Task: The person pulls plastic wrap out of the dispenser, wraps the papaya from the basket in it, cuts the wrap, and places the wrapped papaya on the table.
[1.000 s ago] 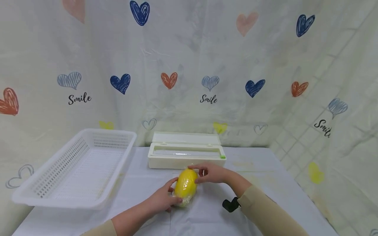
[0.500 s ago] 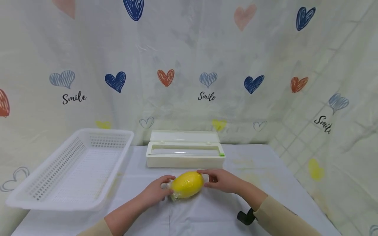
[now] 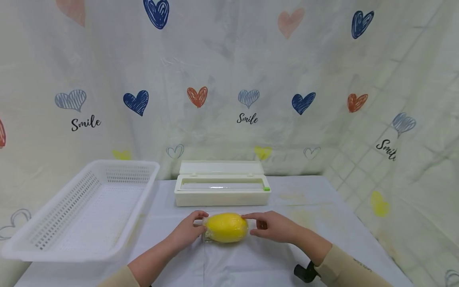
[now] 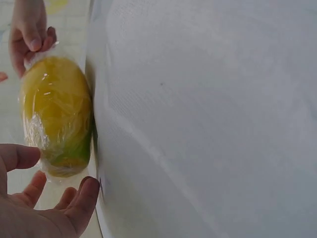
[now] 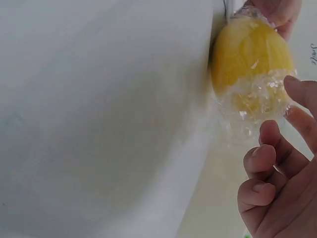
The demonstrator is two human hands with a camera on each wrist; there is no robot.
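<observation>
A yellow mango (image 3: pixel 226 227), greenish at one end, lies on its side on the table, wrapped in clear plastic film. In the head view my left hand (image 3: pixel 185 232) holds its left end, with thumb and fingers around the bunched film. My right hand (image 3: pixel 274 227) is at the other end, index finger reaching out and touching the film, the other fingers loosely curled. Both wrist views show wrinkled film at the mango's ends (image 5: pixel 257 99). Thumb and fingers of the left hand (image 4: pixel 47 208) straddle the greenish end.
A white film dispenser (image 3: pixel 223 198) with its lid raised stands behind the mango. On the left sits a white perforated basket (image 3: pixel 138 217). A white cloth covers the table (image 3: pixel 297 207), and a heart-printed curtain (image 3: pixel 215 59) hangs behind it.
The mango has turned from pointing away to lying crosswise between the hands. My right hand has moved to the right, and my left hand has shifted to the mango's left end.
</observation>
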